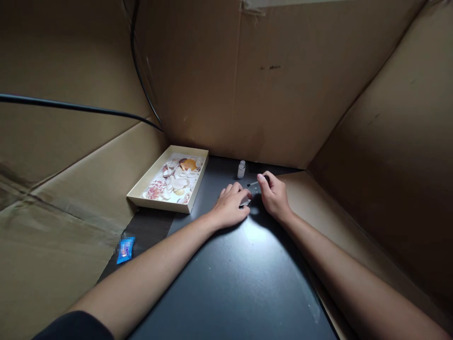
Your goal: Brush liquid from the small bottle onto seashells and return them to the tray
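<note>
My left hand [231, 205] rests on the dark tabletop, its thumb and fingers closed around a small pale shell-like piece [245, 202] that is mostly hidden. In my right hand [273, 192] is a thin applicator brush [255, 182] with a dark handle, pinched between thumb and fingers. Its dark tip points left, just above the pale piece and apart from it. Behind both hands stands a small clear bottle [241, 170] with a white label, upright and with no cap on it.
Left of my hands, a shallow cream box [184, 208] holds several seashells [177, 182]. A blue wrapped packet [125, 249] lies by my left forearm. Cardboard walls [276, 108] surround the dark table [226, 293]. Black cables [71, 106] run along the left wall.
</note>
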`<state>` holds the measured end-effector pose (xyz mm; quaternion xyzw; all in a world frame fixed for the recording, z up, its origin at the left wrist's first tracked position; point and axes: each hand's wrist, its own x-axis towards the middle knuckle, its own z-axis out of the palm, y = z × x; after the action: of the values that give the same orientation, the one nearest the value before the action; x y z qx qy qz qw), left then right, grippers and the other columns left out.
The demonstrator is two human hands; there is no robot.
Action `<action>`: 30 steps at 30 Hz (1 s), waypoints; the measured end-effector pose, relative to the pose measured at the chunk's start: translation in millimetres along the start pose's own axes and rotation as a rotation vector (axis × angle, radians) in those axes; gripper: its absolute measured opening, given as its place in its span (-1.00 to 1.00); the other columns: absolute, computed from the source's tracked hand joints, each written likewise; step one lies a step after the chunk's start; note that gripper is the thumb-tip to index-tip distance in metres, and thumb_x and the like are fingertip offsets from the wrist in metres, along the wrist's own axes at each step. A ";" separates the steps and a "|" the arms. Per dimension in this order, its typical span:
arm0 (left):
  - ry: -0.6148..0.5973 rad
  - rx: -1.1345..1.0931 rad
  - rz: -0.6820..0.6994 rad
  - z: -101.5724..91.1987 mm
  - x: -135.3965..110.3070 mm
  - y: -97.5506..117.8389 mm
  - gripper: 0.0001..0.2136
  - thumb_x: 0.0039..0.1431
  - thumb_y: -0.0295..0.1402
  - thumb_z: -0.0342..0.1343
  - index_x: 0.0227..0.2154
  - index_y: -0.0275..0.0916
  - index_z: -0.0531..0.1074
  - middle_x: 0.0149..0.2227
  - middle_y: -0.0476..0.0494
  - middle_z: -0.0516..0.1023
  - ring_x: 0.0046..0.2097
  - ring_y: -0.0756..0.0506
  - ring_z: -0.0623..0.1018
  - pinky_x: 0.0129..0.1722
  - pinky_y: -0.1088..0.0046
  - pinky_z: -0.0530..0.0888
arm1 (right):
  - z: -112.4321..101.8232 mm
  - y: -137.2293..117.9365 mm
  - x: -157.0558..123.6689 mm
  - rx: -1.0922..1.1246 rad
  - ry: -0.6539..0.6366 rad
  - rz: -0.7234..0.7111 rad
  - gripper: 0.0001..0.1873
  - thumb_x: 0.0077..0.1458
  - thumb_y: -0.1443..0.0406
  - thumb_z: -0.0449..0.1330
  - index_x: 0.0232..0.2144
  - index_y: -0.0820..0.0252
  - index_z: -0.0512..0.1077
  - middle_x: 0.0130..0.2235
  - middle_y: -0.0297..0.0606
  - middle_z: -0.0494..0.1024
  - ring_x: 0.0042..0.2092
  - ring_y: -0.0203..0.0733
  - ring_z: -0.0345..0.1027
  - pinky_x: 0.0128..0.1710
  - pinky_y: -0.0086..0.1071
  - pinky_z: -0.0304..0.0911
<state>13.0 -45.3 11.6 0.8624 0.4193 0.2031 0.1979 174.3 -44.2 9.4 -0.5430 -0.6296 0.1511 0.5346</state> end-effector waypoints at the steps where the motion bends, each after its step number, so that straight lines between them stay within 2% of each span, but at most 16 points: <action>1: -0.004 0.002 0.008 0.0 -0.2 -0.2 -0.73 0.04 -0.41 0.01 -0.17 -0.16 0.43 -0.14 -0.16 0.38 -0.10 -0.17 0.36 -0.04 0.21 0.32 | 0.3 -0.1 0.0 0.004 -0.007 -0.001 -0.58 0.22 0.04 0.01 -0.57 0.15 0.14 -0.59 -0.46 0.13 -0.51 -0.34 0.03 -0.47 -0.42 -0.04; 6: 0.073 -0.159 0.010 4.1 4.2 -7.5 -0.76 0.05 -0.44 0.03 -0.19 -0.20 0.43 -0.19 -0.14 0.39 -0.10 -0.13 0.38 -0.04 0.28 0.34 | -0.6 -0.2 0.5 0.052 0.001 0.006 -0.58 0.23 0.05 0.01 -0.57 0.15 0.13 -0.59 -0.46 0.11 -0.50 -0.34 0.00 -0.47 -0.42 -0.03; 11: 0.288 -0.644 -0.101 2.4 11.9 -12.8 -0.81 0.08 -0.40 0.10 -0.21 -0.25 0.45 -0.17 -0.13 0.38 -0.12 -0.05 0.41 -0.09 0.40 0.38 | -2.5 -2.9 -2.4 0.137 0.037 -0.037 -0.61 0.25 0.06 -0.02 -0.54 0.13 0.16 -0.59 -0.46 0.14 -0.53 -0.34 0.01 -0.47 -0.42 -0.01; 13: 0.273 -0.922 -0.161 -0.3 13.9 -13.0 -0.79 0.10 -0.37 0.12 -0.18 -0.26 0.45 -0.16 -0.14 0.41 -0.15 -0.03 0.42 -0.14 0.44 0.41 | -2.0 -6.5 -4.3 0.120 0.013 -0.071 -0.64 0.25 0.08 -0.01 -0.51 0.13 0.18 -0.58 -0.45 0.17 -0.52 -0.33 0.03 -0.47 -0.42 0.00; 16: 0.167 -1.336 -0.246 -3.8 14.7 -12.9 -0.76 0.12 -0.33 0.15 -0.15 -0.30 0.44 -0.21 -0.15 0.46 -0.21 -0.01 0.47 -0.22 0.44 0.46 | -0.2 -12.9 -6.1 0.051 -0.044 -0.135 -0.71 0.24 0.12 0.01 -0.47 0.13 0.22 -0.56 -0.44 0.22 -0.51 -0.32 0.07 -0.47 -0.42 0.02; 18: 0.135 -1.504 -0.279 -5.3 14.3 -13.5 -0.77 0.12 -0.34 0.16 -0.16 -0.30 0.44 -0.21 -0.16 0.49 -0.21 -0.02 0.50 -0.25 0.41 0.50 | 0.8 -16.1 -6.5 0.007 -0.080 -0.155 -0.72 0.23 0.12 0.02 -0.46 0.14 0.23 -0.55 -0.43 0.25 -0.51 -0.33 0.08 -0.47 -0.42 0.02; 22: 0.104 -1.626 -0.315 -6.4 13.2 -16.0 -0.80 0.16 -0.38 0.13 -0.15 -0.29 0.43 -0.19 -0.19 0.52 -0.21 -0.07 0.56 -0.33 0.41 0.53 | 1.0 -18.3 -7.0 -0.026 -0.082 -0.177 -0.71 0.22 0.12 0.02 -0.48 0.14 0.22 -0.55 -0.42 0.26 -0.50 -0.32 0.09 -0.46 -0.42 0.02; 30: 0.100 -1.699 -0.312 -3.6 15.7 -19.9 -0.77 0.25 -0.32 0.04 -0.14 -0.35 0.45 -0.26 -0.22 0.56 -0.32 -0.04 0.56 -0.41 0.49 0.49 | 1.4 -19.8 -9.4 -0.060 -0.095 -0.217 -0.75 0.22 0.14 0.03 -0.44 0.14 0.24 -0.53 -0.41 0.29 -0.49 -0.32 0.11 -0.44 -0.43 0.03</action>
<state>7.2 -20.8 7.3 0.3448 0.2470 0.4560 0.7824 161.2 -58.8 19.3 -0.4796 -0.7137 0.0991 0.5008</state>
